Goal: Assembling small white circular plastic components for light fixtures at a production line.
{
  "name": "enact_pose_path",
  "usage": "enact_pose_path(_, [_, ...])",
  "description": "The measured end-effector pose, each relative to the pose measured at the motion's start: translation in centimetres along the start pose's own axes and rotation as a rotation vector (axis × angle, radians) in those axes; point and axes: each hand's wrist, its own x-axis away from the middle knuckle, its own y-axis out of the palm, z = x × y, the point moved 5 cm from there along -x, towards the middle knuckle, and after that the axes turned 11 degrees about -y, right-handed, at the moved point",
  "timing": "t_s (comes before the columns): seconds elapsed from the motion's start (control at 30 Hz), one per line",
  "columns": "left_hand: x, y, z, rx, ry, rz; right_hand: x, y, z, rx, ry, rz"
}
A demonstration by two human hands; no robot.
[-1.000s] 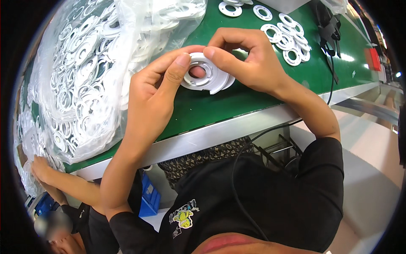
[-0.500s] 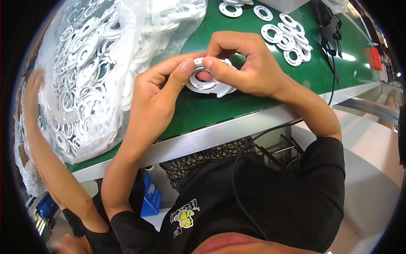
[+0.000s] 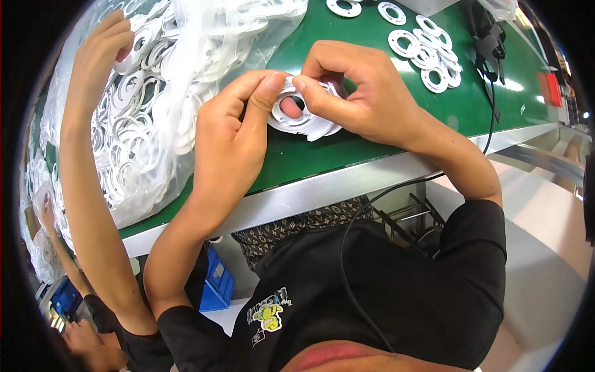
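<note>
Both my hands hold one white plastic ring part (image 3: 304,126) just above the green tabletop. My left hand (image 3: 238,121) pinches its left upper edge between thumb and fingers, and a fingertip shows through the centre hole. My right hand (image 3: 359,93) grips the right upper edge, its thumb pressed on the top face. The part is tilted, with a small tab at its lower edge. The fingers behind it are mostly hidden.
A large clear plastic bag (image 3: 192,74) full of white rings lies at left, with a co-worker's arm (image 3: 93,173) reaching over it. Several white rings (image 3: 427,56) lie at the far right, near a black strap and cable (image 3: 489,53). A metal edge (image 3: 291,193) runs along the table's front.
My hands and the ring part have shifted slightly left, both still gripping it. The co-worker's arm has swung right and farther over the bag.
</note>
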Motion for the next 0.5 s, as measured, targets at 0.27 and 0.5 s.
enact_pose_path(0.27, [-0.6, -0.3, 0.3, 0.323, -0.110, -0.024, 0.1, -0.4, 1.2, -0.245, 0.232, 0.024])
enact_pose_path(0.5, [-0.9, -0.1, -0.6, 0.385, -0.206, -0.152, 0.0, -0.9, 1.0, -0.370, 0.245, -0.031])
